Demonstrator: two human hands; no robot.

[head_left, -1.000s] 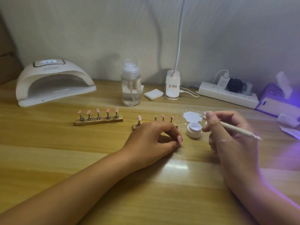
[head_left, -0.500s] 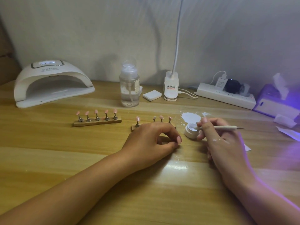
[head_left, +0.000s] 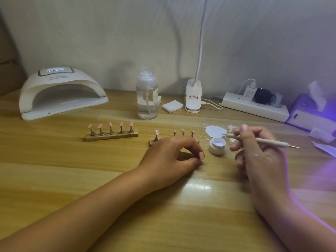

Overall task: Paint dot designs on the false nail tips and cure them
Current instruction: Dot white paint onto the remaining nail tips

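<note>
Two wooden stands carry pink false nail tips: a left stand (head_left: 111, 136) with several tips, and a right stand (head_left: 182, 132) with a gap in its row. My left hand (head_left: 172, 157) rests on the table in front of the right stand. Its fingers are curled, with the thumb against the index fingertip, and nothing shows between them. My right hand (head_left: 254, 155) pinches a white dotting pen (head_left: 267, 142). The pen's front end hovers just above an open white jar of gel (head_left: 217, 146). A smear of white paint (head_left: 216, 130) lies behind the jar.
A white curing lamp (head_left: 63, 91) stands at the back left. A clear pump bottle (head_left: 147, 95), a white pad (head_left: 172, 106), a clip lamp base (head_left: 193, 96) and a power strip (head_left: 254, 106) line the wall. A purple tissue box (head_left: 309, 115) and paper scraps (head_left: 322, 136) sit at the right.
My right hand brought the pen's end down to the jar half a second ago and has now lifted it a little up and right. My left hand stays put.
</note>
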